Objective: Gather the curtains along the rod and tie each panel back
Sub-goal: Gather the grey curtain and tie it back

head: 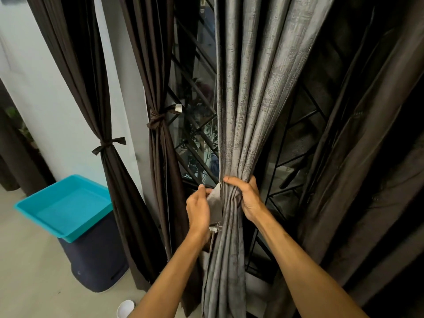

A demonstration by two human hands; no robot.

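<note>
Curtains — two brown panels [110, 180] [160, 161] tied; right hand [244, 195] grips one grey panel [250, 99]; left hand [198, 208] pinches tie [215, 203].

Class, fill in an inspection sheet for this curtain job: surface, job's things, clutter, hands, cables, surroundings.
Surface: pale floor, only partly in view.
Job's things: grey curtain bunched, not yet tied; pale tie strip at its left edge; brown curtain and second brown curtain, both already tied.
Clutter: turquoise tray on a dark bin; white round object on the floor.
Hands: left hand pinches the tie strip; right hand grips the grey curtain.
Cables: nothing seen.
Surroundings: window grille behind the curtains; white wall at left.
</note>
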